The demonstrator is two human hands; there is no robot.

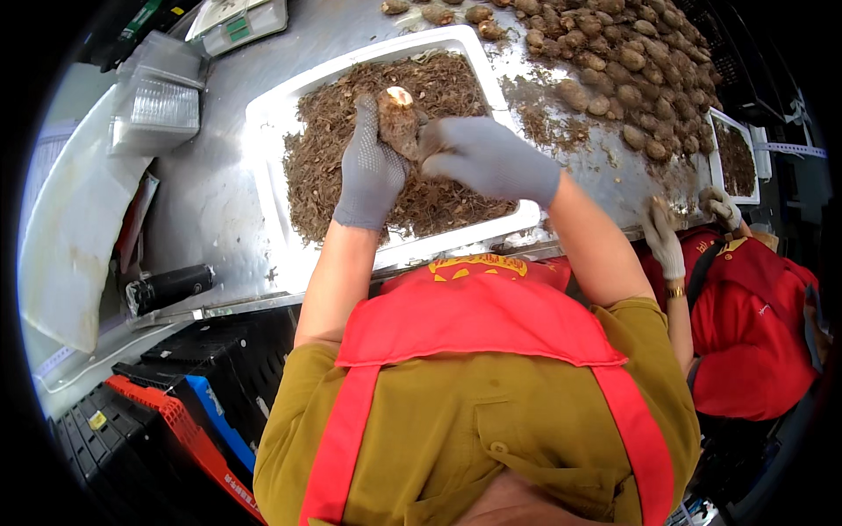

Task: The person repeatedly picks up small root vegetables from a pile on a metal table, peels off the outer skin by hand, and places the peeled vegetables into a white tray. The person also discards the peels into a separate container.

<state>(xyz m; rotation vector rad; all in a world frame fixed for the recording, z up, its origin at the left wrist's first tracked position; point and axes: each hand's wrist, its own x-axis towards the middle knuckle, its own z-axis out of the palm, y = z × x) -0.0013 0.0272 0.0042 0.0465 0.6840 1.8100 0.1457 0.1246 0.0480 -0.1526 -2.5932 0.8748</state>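
Over a white foam tray (pixel 273 191) filled with brown fibrous peelings (pixel 329 158), my gloved left hand (pixel 376 154) holds a hairy brown taro corm (pixel 399 125). The corm stands roughly upright, its pale cut end facing up. My gloved right hand (pixel 483 154) is at the corm's lower right side, its fingers curled and blurred; whether they grip something small cannot be told. A big heap of small taro corms (pixel 631 59) lies on the metal table (pixel 217 191) beyond the tray to the right.
Clear plastic containers (pixel 158 108) and a weighing scale (pixel 240 23) stand at the upper left. A black roll (pixel 170 288) lies near the table edge. Black crates (pixel 223 361) stand below left. At the right, a co-worker's gloved hand (pixel 661 240) is near a second foam tray (pixel 756 177).
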